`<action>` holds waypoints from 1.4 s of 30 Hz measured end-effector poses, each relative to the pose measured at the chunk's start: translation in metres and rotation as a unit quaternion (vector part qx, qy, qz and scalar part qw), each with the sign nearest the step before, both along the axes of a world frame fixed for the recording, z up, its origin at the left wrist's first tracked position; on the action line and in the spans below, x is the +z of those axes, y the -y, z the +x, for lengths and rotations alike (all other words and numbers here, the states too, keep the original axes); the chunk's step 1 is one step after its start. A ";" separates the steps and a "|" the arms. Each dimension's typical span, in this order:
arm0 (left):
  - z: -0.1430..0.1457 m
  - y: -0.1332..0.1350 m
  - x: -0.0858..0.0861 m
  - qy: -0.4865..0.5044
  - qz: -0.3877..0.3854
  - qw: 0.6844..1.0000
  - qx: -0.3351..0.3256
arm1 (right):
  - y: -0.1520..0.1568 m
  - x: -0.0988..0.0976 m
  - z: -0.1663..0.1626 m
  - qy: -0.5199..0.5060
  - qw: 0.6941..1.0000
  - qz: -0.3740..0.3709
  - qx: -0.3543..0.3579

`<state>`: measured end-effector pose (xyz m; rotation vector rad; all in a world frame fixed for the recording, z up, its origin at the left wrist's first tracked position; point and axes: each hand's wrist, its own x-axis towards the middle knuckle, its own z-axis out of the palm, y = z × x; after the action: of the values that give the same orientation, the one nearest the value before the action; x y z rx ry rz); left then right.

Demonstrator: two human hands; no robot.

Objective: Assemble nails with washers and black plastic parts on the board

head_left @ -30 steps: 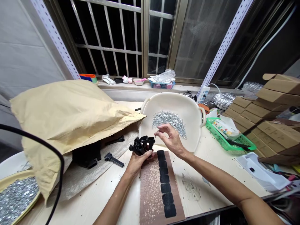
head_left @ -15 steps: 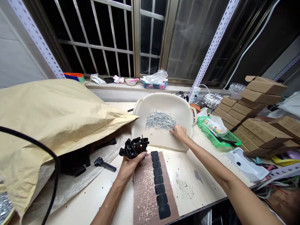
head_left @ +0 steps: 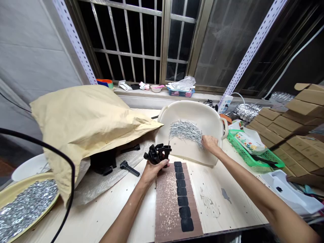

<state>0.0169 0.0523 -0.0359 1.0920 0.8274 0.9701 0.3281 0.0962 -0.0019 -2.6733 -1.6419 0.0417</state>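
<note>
My left hand (head_left: 152,170) is closed round a bunch of black plastic parts (head_left: 157,153), held upright over the near end of a brown board (head_left: 167,206). One metal pin sticks up from the bunch. My right hand (head_left: 209,143) reaches into a white plastic tub (head_left: 187,113) and rests on the right edge of a heap of silver nails (head_left: 186,130), fingers bent down among them. What they pinch, if anything, is hidden. The board carries a row of several black pads (head_left: 182,199).
A large tan paper sack (head_left: 86,118) lies at the left, with loose black parts (head_left: 129,167) beneath it. A yellow tray of shiny metal pieces (head_left: 22,207) sits at the lower left. A green basket (head_left: 253,153) and stacked cardboard boxes (head_left: 291,131) stand right. A black cable (head_left: 60,168) crosses the left.
A second ago my right hand was at the black parts with a pin. It then moved out to the nail heap and stays there. My left hand keeps its hold.
</note>
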 end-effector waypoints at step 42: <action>0.005 0.003 0.005 -0.005 0.049 0.997 -0.062 | 0.054 0.045 -0.132 -0.354 0.789 0.206 0.459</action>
<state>0.0220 0.0497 -0.0308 1.2187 0.7175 0.9098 0.1965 0.0417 0.0432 -1.1024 -2.0807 0.5301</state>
